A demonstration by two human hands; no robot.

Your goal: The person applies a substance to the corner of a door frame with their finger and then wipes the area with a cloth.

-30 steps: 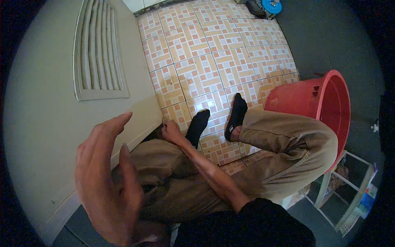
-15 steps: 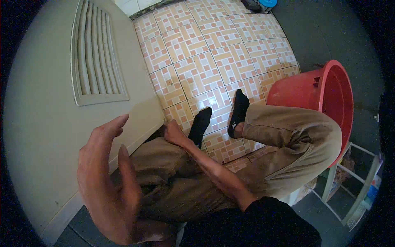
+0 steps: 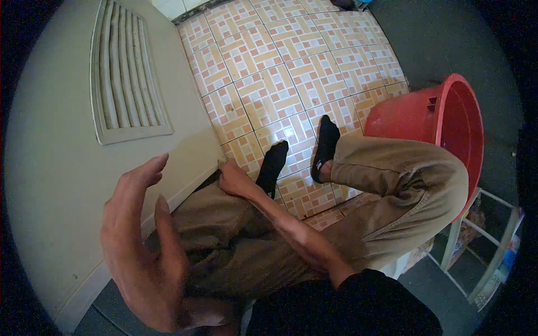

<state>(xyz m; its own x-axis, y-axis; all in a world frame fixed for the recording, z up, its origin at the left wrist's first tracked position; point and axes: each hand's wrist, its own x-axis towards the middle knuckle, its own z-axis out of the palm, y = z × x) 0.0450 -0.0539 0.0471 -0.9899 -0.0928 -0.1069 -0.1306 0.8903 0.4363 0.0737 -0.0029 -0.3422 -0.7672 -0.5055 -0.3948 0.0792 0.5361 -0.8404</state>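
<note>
At a corner of the cream louvred door (image 3: 73, 168), your right hand (image 3: 235, 178) is bunched; whether it grips the edge I cannot tell. Your left hand (image 3: 137, 246), open and curved, hovers nearby: bracing the door with it would likely steady the work.

Tile flr (image 3: 269, 89), red bucket (image 3: 403, 115) on it, blk-socked feet (image 3: 273, 162)

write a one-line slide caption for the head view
Left hand open near a vented door, right hand at its corner, black-socked feet on tiled floor, red bucket to the right.
</note>
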